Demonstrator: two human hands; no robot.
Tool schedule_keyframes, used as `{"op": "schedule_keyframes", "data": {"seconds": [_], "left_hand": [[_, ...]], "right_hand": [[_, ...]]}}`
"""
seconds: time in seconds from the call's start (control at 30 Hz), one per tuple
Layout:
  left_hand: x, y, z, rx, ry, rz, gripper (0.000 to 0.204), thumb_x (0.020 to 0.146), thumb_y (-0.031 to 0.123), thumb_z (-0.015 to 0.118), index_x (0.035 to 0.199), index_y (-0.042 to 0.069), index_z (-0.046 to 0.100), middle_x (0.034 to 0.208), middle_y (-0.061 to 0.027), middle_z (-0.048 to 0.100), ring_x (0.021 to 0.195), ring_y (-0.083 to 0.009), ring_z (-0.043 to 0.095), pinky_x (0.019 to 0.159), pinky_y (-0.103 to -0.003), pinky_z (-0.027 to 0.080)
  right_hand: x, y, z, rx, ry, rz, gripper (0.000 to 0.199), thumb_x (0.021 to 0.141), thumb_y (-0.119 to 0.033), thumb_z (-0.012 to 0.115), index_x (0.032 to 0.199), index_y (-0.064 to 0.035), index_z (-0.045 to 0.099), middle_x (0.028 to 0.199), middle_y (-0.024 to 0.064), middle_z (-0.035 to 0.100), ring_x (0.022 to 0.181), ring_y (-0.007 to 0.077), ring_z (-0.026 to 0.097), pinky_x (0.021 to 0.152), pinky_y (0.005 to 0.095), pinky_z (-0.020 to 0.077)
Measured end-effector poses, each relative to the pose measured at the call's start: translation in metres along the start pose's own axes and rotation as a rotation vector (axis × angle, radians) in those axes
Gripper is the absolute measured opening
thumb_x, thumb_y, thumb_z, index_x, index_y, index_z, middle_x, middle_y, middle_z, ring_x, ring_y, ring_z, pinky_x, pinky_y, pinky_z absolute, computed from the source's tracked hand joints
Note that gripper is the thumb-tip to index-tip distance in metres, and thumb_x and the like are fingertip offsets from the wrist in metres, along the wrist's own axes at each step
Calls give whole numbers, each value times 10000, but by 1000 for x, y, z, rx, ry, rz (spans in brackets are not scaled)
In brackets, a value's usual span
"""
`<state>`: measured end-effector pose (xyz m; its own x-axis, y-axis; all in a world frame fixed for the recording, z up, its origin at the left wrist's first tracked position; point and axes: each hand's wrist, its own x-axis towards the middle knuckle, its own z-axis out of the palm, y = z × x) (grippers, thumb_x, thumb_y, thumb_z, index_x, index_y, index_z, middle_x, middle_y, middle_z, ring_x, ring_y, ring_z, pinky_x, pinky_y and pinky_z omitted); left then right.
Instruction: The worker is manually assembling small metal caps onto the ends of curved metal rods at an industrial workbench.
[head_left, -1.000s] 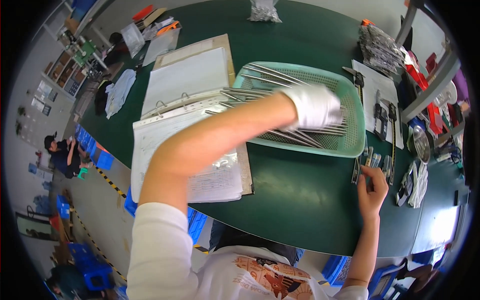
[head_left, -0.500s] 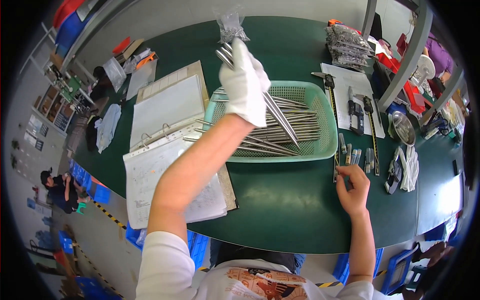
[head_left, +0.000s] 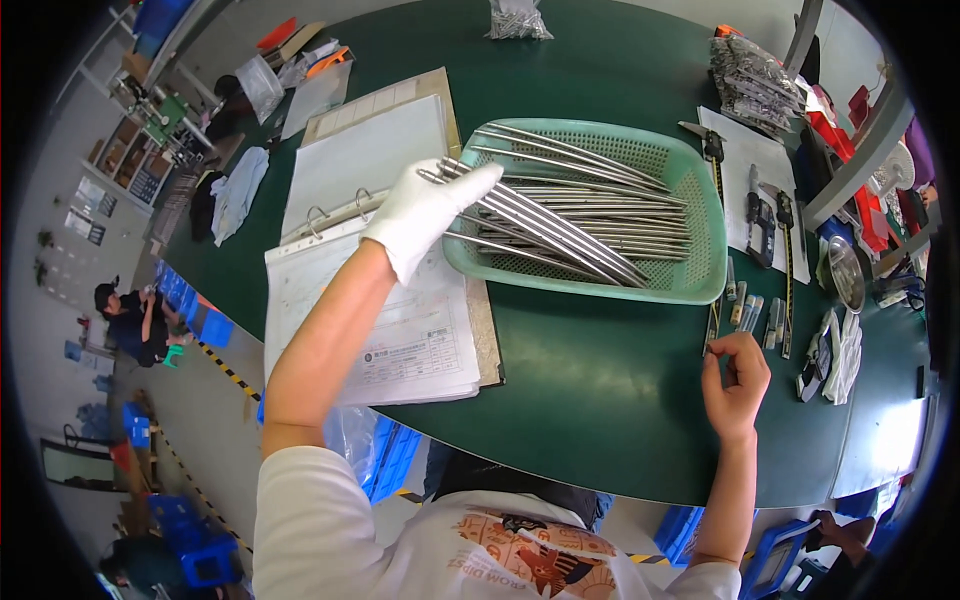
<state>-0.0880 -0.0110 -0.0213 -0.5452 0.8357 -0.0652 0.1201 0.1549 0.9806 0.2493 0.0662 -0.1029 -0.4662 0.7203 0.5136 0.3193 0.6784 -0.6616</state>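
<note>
My left hand (head_left: pixel 422 208), in a white glove, is closed round a bundle of long shiny metal rods (head_left: pixel 565 237). The bundle slants over the left part of a green perforated plastic basket (head_left: pixel 708 220), its far ends low against the basket's front side. Several more rods (head_left: pixel 610 205) lie inside, mostly crosswise. My right hand (head_left: pixel 738 388) is bare, fingers curled and thumb near the index finger, beside the lower end of a caliper (head_left: pixel 713 165). Whether something small sits between those fingertips is hidden.
An open ring binder with papers (head_left: pixel 400 340) lies left of the basket. To the right are more calipers (head_left: pixel 785 215), small marked tubes (head_left: pixel 748 312), a metal bowl (head_left: pixel 846 272) and white gloves (head_left: pixel 845 355). Bagged metal parts (head_left: pixel 755 85) are stacked at the far right.
My left hand has come down and left with the rods, which were raised more steeply over the basket. My right hand keeps its curled pose. The whole view has shifted.
</note>
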Motion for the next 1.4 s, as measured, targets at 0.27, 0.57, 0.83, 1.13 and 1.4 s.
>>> {"op": "schedule_keyframes", "data": {"seconds": [0.27, 0.57, 0.83, 1.13, 1.4], "left_hand": [[-1, -22, -16, 242, 135, -16, 338, 723, 297, 751, 848, 4, 639, 763, -62, 644, 702, -128, 585, 701, -254, 454], [1, -50, -21, 231, 308, 51, 688, 677, 315, 788, 1202, -23, 499, 1103, -148, 558, 991, -182, 543, 871, -314, 445], [-17, -36, -48, 744, 144, 612, 699, 665, 114, 691, 1299, 67, 402, 1284, -161, 423, 1212, -313, 403, 1021, -425, 330], [24, 3, 13, 1357, -593, 581, 641, 663, 86, 599, 1279, 80, 423, 1221, -173, 472, 1170, -332, 441, 985, -414, 356], [46, -12, 35, 1670, -688, 593, 244, 682, 19, 569, 920, 22, 520, 925, -145, 563, 867, -292, 602, 721, -390, 513]], "right_hand": [[-2, 1, 6, 1, -8, 42, 103, 700, 59, 587, 771, -13, 570, 707, 32, 545, 509, 84, 395, 422, 223, 250], [-3, 0, 6, 2, -6, 50, 105, 693, 50, 591, 773, -16, 579, 707, 41, 553, 494, 96, 391, 425, 231, 259], [-2, -2, 3, 1, -19, 53, 119, 684, 47, 597, 783, -20, 589, 710, 49, 558, 500, 108, 416, 424, 235, 275], [-1, -5, 5, 20, -44, 25, 161, 666, 86, 590, 802, 0, 601, 705, 102, 574, 607, 197, 573, 521, 260, 427], [0, -2, 5, -2, -25, -53, 167, 641, 68, 605, 782, -21, 615, 696, 83, 583, 573, 202, 579, 498, 266, 450]]}}
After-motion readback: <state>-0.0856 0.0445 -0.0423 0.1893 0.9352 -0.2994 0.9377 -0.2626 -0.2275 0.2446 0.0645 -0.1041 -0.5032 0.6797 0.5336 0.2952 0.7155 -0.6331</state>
